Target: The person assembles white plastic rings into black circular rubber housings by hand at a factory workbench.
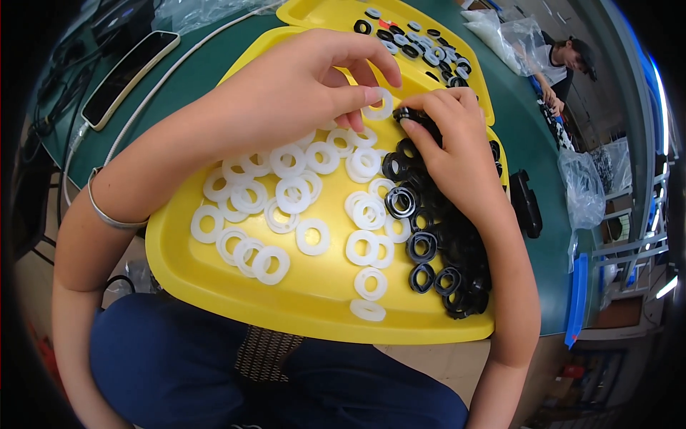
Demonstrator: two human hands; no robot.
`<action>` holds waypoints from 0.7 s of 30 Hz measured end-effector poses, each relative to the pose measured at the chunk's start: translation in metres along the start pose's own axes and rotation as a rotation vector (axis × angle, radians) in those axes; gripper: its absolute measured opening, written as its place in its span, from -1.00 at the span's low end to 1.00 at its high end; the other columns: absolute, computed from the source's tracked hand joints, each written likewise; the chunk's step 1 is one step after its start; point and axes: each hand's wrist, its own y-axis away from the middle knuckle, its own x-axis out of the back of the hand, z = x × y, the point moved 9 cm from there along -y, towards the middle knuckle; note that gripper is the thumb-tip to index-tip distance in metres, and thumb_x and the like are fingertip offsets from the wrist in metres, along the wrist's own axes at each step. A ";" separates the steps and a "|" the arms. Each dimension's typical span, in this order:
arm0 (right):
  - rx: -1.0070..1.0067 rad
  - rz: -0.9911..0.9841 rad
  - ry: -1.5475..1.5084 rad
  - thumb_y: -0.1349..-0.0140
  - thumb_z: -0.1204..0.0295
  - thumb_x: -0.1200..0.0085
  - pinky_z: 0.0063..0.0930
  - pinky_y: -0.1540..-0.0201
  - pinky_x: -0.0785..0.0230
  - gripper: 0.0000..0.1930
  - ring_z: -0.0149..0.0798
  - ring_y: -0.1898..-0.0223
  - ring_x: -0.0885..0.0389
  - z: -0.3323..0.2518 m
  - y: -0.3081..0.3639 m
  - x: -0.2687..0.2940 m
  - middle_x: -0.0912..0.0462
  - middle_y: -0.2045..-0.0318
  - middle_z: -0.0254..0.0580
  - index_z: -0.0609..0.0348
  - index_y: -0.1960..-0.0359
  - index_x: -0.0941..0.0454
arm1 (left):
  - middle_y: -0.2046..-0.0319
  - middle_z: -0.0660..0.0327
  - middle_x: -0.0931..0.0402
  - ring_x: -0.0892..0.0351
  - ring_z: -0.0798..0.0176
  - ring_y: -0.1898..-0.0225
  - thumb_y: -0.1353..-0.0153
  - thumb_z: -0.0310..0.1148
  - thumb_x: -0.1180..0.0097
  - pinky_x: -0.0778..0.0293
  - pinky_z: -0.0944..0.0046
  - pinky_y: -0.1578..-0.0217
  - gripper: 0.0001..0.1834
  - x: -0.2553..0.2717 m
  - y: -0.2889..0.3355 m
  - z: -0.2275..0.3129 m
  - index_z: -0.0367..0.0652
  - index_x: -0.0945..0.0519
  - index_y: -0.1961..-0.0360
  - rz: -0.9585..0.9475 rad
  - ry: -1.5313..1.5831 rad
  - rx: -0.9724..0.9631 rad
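Observation:
Over a yellow tray (286, 304), my left hand (304, 86) pinches a white ring (388, 104) between thumb and fingers. Beside it, my right hand (457, 132) is closed on a black ring (406, 113) at the tray's far right; its fingers partly hide that ring. Loose white rings (312, 249) lie scattered and overlapping over the left and middle of the tray. Along the right side is a heap of black rings (461, 247), some of it covered by my right hand and forearm. A few white rings touch the edge of the black heap.
Behind stands another yellow tray (314, 13) with mixed black, white and grey rings. A phone (128, 80) and a white cable (143, 107) lie at left on the green table (550, 286). At right are a black object (526, 204), plastic bags (582, 186) and a person (561, 68) working.

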 end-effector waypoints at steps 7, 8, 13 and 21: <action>-0.250 0.166 -0.407 -0.11 0.47 -0.18 -0.43 0.29 -0.40 -0.85 -0.24 0.36 -0.56 0.016 0.003 0.017 -0.59 0.34 -0.15 0.24 0.38 -0.47 | 0.34 0.29 -0.54 -0.54 0.48 0.35 -0.27 -0.40 -0.07 -0.46 0.48 0.26 -0.82 -0.001 -0.004 0.001 -0.30 -0.50 0.18 -0.043 0.107 -0.024; -0.214 0.204 -0.539 -0.10 0.46 -0.21 -0.50 0.36 -0.39 -0.82 -0.32 0.43 -0.56 0.015 0.004 0.018 -0.59 0.38 -0.16 0.25 0.39 -0.45 | 0.33 0.28 -0.54 -0.54 0.48 0.36 -0.27 -0.40 -0.06 -0.47 0.48 0.26 -0.82 -0.001 -0.005 -0.001 -0.30 -0.50 0.19 -0.026 0.120 -0.012; -0.043 0.273 -0.677 -0.05 0.50 -0.27 -0.62 0.44 -0.36 -0.77 -0.48 0.51 -0.50 -0.006 0.003 0.030 -0.58 0.45 -0.24 0.25 0.42 -0.40 | 0.26 0.26 -0.55 -0.53 0.47 0.33 -0.26 -0.39 -0.09 -0.47 0.46 0.22 -0.76 0.007 -0.005 0.000 -0.30 -0.52 0.10 0.035 0.185 -0.048; -0.218 0.176 -1.050 -0.15 0.51 -0.21 -0.65 0.44 -0.36 -0.74 -0.49 0.51 -0.49 -0.002 0.005 0.020 -0.57 0.43 -0.24 0.24 0.24 -0.34 | 0.19 0.28 -0.55 -0.53 0.45 0.24 -0.23 -0.41 -0.11 -0.47 0.44 0.14 -0.70 0.006 -0.005 0.012 -0.29 -0.51 0.03 -0.036 0.090 -0.123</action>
